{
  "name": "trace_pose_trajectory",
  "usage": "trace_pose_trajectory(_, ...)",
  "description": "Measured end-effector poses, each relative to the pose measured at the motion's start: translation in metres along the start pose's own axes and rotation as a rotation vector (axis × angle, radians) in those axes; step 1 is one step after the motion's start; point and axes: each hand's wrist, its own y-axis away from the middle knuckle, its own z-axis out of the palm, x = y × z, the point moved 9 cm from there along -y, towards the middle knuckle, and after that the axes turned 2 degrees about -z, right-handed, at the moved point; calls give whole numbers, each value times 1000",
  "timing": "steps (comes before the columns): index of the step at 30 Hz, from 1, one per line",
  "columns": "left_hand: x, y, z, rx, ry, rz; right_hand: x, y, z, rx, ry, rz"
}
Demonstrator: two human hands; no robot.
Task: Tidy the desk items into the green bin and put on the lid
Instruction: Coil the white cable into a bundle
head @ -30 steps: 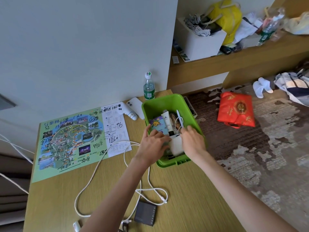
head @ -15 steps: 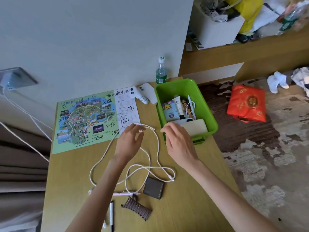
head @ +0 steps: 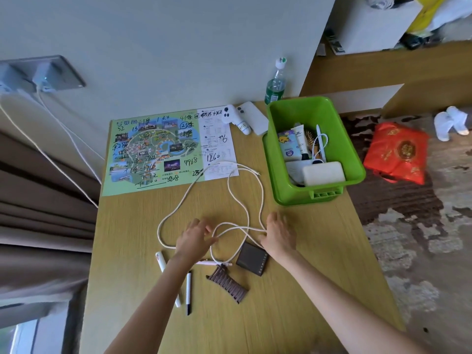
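Observation:
The green bin (head: pixel 353 152) stands at the desk's far right, holding a white power bank (head: pixel 323 173), a tube, a brush and other small items. A white cable (head: pixel 184 200) lies in loops across the desk. My left hand (head: pixel 195 237) hovers over one loop with its fingers spread. My right hand (head: pixel 281 235) rests by the cable's near end, fingers straight. Neither hand visibly grips anything. A dark square case (head: pixel 251 259), a brown hair claw (head: pixel 227 284), a black pen (head: pixel 188 290) and a white pen (head: pixel 163 264) lie close to me.
A hand-marked map (head: pixel 153 149), a white remote (head: pixel 236 118), a white phone (head: pixel 254 121) and a green bottle (head: pixel 275 85) sit at the desk's back. Chargers hang from a wall socket (head: pixel 43 77). On the floor to the right are a red bag (head: pixel 398 152) and slippers (head: pixel 450 122).
Both hands have left the bin and come back toward me, to the cable loops beside the dark case. The power bank now lies in the bin.

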Motion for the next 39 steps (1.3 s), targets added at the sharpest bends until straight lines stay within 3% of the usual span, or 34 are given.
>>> trace_pose_trajectory(4,2,-6,2,2,-40,5,2,-5,0,21,-129,10)
trace_pose_trajectory(7,6,-11,-5,0,-20,32,-5,-5,-23,132,-216,-52)
trace_pose_trajectory(18,53,-14,-134,255,453,254,-50,7,-177,553,-583,-254)
trace_pose_trajectory(22,86,-10,-193,336,482,372,-75,5,-219,533,-607,-266)
trace_pose_trajectory(26,129,-3,-255,362,469,488,-124,1,-246,272,-719,-386)
trace_pose_trajectory(28,149,3,-286,383,483,554,-150,6,-267,236,-759,-472)
trace_pose_trajectory(39,190,54,-444,495,731,707,-222,60,-435,654,-845,-663)
